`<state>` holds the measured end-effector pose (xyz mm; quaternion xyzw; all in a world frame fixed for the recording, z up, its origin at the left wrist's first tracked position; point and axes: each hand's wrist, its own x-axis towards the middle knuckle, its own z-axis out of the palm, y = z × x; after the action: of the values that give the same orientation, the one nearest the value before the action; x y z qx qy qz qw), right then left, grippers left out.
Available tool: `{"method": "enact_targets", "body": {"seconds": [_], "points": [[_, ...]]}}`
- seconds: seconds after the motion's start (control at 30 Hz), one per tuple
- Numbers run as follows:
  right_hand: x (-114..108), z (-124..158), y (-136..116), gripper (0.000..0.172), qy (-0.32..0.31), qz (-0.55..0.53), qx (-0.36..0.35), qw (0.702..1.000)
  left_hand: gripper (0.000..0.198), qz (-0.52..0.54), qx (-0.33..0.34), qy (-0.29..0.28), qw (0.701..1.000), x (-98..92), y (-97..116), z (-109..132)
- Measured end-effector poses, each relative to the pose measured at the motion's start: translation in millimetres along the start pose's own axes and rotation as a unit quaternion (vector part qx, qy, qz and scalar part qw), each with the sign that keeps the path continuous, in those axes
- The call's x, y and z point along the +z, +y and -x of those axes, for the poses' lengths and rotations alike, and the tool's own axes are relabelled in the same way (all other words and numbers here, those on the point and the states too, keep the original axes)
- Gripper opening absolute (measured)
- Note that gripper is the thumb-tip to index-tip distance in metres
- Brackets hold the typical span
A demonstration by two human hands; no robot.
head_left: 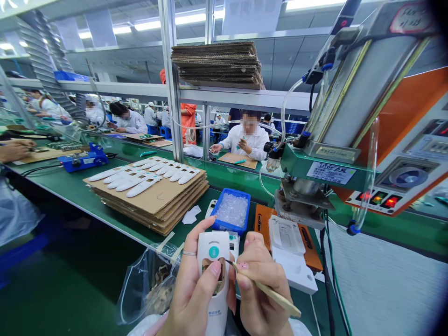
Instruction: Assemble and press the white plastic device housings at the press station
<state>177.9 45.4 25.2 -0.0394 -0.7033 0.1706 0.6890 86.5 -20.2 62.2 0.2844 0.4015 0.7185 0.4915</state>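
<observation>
The left hand grips a white thermometer casing, thumb over its window. The right hand, fingers bent, pinches a slanted, pointed tool near this window.

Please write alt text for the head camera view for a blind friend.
A person's left hand holds a white device while the right hand holds a pointed tool near its opening; beyond lie a blue bin and white casings on stacked cardboard.

Device before tray, shells on cardboard left, press right
</observation>
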Motion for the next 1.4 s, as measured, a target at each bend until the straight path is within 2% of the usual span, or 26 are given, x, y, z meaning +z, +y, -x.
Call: {"method": "enact_targets", "body": {"seconds": [0.13, 0.33, 0.5, 0.83, 1.0, 1.17, 1.4], "points": [[-0.6, -1.6, -0.8, 0.011, 0.022, -0.009, 0.005, 1.0, 0.072, 0.018, -0.014, -0.019, 1.0, 1.2, 0.4, 0.3], [-1.5, -0.4, -0.3, 0.011, 0.006, -0.004, -0.002, 1.0, 0.077, 0.009, -0.009, -0.009, 1.0, 0.5, -0.6, -0.1], [-0.1, 1.4, -0.1, 0.013, 0.018, -0.011, 0.005, 1.0, 0.072, 0.014, -0.011, -0.018, 1.0, -1.4, -1.7, 0.0], [1.1, -0.4, -0.4, 0.011, 0.015, -0.011, 0.003, 1.0, 0.068, -0.01, 0.005, 0.002, 1.0, -2.0, -1.9, -0.2], [3.3, -4.1, -2.6, 0.012, -0.006, -0.009, 0.018, 1.0, 0.062, -0.021, 0.044, 0.012, 0.999, -2.0, -4.7, -1.2], [2.4, 0.6, -1.5, 0.012, 0.042, -0.011, 0.018, 0.999, 0.067, 0.002, -0.003, -0.017, 1.0, -1.3, -4.3, 0.5], [0.9, 2.0, -1.0, 0.012, 0.024, -0.006, 0.027, 0.999, 0.066, -0.009, 0.014, -0.005, 1.0, -1.6, -3.5, -0.2]]}}
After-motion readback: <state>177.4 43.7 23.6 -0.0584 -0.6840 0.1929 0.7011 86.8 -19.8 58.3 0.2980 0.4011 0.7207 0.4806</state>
